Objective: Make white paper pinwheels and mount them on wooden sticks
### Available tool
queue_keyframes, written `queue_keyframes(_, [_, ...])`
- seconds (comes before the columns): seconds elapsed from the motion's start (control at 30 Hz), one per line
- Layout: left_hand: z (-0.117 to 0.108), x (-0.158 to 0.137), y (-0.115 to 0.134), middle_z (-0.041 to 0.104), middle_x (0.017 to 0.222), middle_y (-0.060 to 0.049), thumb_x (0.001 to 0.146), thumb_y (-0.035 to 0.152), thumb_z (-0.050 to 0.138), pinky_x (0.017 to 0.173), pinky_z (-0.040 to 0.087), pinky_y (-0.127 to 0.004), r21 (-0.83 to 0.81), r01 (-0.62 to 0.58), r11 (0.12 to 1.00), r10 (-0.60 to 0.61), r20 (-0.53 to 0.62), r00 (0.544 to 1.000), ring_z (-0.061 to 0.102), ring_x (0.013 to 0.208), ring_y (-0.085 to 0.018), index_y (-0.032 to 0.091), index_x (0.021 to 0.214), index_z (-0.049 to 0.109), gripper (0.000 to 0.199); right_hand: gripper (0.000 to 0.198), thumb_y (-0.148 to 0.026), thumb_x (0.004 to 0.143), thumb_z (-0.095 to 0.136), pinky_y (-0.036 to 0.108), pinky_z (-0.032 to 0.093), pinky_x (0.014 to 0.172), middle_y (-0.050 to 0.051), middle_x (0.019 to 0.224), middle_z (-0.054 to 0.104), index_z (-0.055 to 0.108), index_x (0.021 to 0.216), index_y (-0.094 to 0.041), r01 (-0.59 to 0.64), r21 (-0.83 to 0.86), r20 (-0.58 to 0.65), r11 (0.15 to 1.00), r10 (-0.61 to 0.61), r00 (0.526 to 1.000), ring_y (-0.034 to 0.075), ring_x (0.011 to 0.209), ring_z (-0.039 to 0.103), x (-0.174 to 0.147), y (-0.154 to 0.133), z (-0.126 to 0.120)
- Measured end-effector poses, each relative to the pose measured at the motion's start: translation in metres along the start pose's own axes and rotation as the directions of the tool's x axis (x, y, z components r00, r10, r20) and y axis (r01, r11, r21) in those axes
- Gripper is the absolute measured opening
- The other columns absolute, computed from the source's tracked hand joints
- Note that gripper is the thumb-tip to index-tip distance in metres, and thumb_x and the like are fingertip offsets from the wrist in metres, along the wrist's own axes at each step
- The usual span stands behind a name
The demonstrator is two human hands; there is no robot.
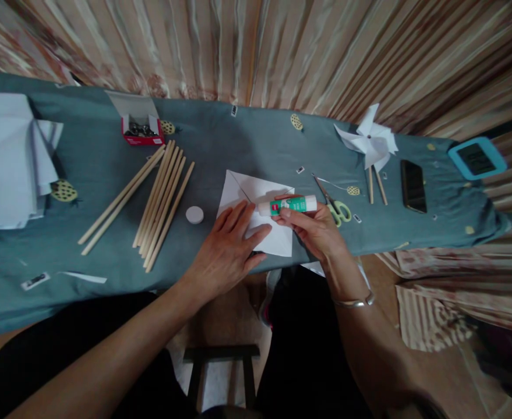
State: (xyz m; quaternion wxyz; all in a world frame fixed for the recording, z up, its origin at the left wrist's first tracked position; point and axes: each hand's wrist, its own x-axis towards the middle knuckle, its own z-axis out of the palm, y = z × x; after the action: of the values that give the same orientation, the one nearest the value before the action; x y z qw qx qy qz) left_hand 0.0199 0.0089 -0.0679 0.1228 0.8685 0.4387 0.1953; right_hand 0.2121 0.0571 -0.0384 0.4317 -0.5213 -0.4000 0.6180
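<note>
A square of white paper with cuts or creases running in from its corners lies near the front edge of the table. My left hand rests on its left half, fingers stretched out and spread. In my right hand is a green and white glue stick, held level with its uncapped end pointing left, at the middle of the paper. A round white cap sits left of the paper. Scissors with light green handles lie just beyond my right hand, partly hidden by it.
Several wooden sticks lie left of the cap, below an open red box of small dark metal pieces. White sheets are stacked far left. To the right are a paper pinwheel, a phone and a blue-framed clock.
</note>
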Motion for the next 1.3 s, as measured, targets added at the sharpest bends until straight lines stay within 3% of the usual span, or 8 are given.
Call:
queue_keyframes(0.3, [-0.002, 0.001, 0.001, 0.038, 0.152, -0.018, 0.084, 0.041, 0.069, 0.113, 0.033, -0.057, 0.044, -0.012, 0.999, 0.012, 0.01, 1.0, 0.033, 0.142, -0.039, 0.024, 0.136, 0.05, 0.058, 0.031, -0.04, 0.058, 0.089, 0.02, 0.061, 0.064, 0.001, 0.074, 0.077, 0.073, 0.076, -0.02, -0.139, 0.227, 0.003, 0.964, 0.142, 0.99, 0.013, 0.067, 0.073, 0.003, -0.003, -0.003])
queue_keyframes(0.53, [0.001, 0.002, 0.0, 0.038, 0.153, -0.017, 0.084, 0.044, 0.068, 0.112, 0.033, -0.057, 0.067, -0.02, 0.998, 0.02, -0.004, 1.0, 0.032, 0.143, -0.038, 0.025, 0.135, 0.051, 0.056, 0.035, -0.047, 0.059, 0.087, 0.017, 0.059, 0.058, -0.001, 0.065, 0.075, 0.071, 0.074, -0.02, -0.203, 0.255, 0.034, 0.945, 0.201, 0.979, 0.011, 0.057, 0.07, 0.003, -0.002, 0.002])
queue_keyframes(0.63, [0.001, 0.002, 0.001, 0.037, 0.153, -0.015, 0.084, 0.045, 0.068, 0.113, 0.033, -0.056, 0.065, -0.017, 0.998, 0.017, -0.003, 1.0, 0.031, 0.144, -0.037, 0.026, 0.134, 0.052, 0.056, 0.037, -0.051, 0.061, 0.084, 0.019, 0.059, 0.059, 0.0, 0.069, 0.075, 0.071, 0.075, -0.019, -0.125, 0.15, 0.009, 0.981, 0.125, 0.992, 0.011, 0.06, 0.069, 0.003, -0.002, 0.004])
queue_keyframes(0.8, [-0.001, 0.002, 0.002, 0.037, 0.153, -0.017, 0.085, 0.043, 0.068, 0.113, 0.032, -0.055, 0.065, -0.006, 0.998, 0.005, 0.013, 1.0, 0.031, 0.144, -0.038, 0.026, 0.133, 0.053, 0.054, 0.033, -0.051, 0.072, 0.076, 0.024, 0.055, 0.06, 0.0, 0.068, 0.07, 0.067, 0.074, -0.019, 0.138, -0.189, -0.054, 0.972, -0.15, 0.987, 0.011, 0.06, 0.063, 0.005, 0.002, 0.003])
queue_keyframes(1.0, [-0.001, 0.001, 0.003, 0.034, 0.155, -0.017, 0.087, 0.042, 0.065, 0.114, 0.031, -0.056, 0.054, -0.006, 0.999, 0.006, 0.003, 1.0, 0.028, 0.145, -0.038, 0.025, 0.138, 0.049, 0.056, 0.03, -0.05, 0.083, 0.065, 0.027, 0.05, 0.062, 0.001, 0.073, 0.068, 0.064, 0.082, -0.02, 0.312, -0.596, 0.03, 0.74, -0.368, 0.929, 0.014, 0.067, 0.062, 0.006, 0.006, 0.004])
queue_keyframes(1.2, [0.0, 0.001, 0.002, 0.032, 0.156, -0.017, 0.086, 0.042, 0.067, 0.114, 0.03, -0.056, 0.054, 0.003, 0.999, -0.003, 0.004, 1.0, 0.027, 0.145, -0.04, 0.025, 0.136, 0.051, 0.056, 0.029, -0.048, 0.084, 0.065, 0.027, 0.045, 0.058, 0.001, 0.066, 0.067, 0.063, 0.077, -0.019, 0.326, -0.785, 0.074, 0.527, -0.443, 0.893, 0.013, 0.059, 0.06, 0.001, -0.001, 0.01])
queue_keyframes(1.3, [0.0, 0.002, 0.002, 0.031, 0.157, -0.018, 0.087, 0.042, 0.066, 0.114, 0.03, -0.057, 0.046, -0.002, 0.999, 0.002, 0.004, 1.0, 0.026, 0.146, -0.04, 0.025, 0.137, 0.05, 0.056, 0.029, -0.047, 0.084, 0.064, 0.027, 0.046, 0.058, 0.001, 0.067, 0.069, 0.064, 0.079, -0.019, 0.327, -0.812, 0.079, 0.484, -0.465, 0.882, 0.014, 0.06, 0.062, 0.001, -0.002, 0.012])
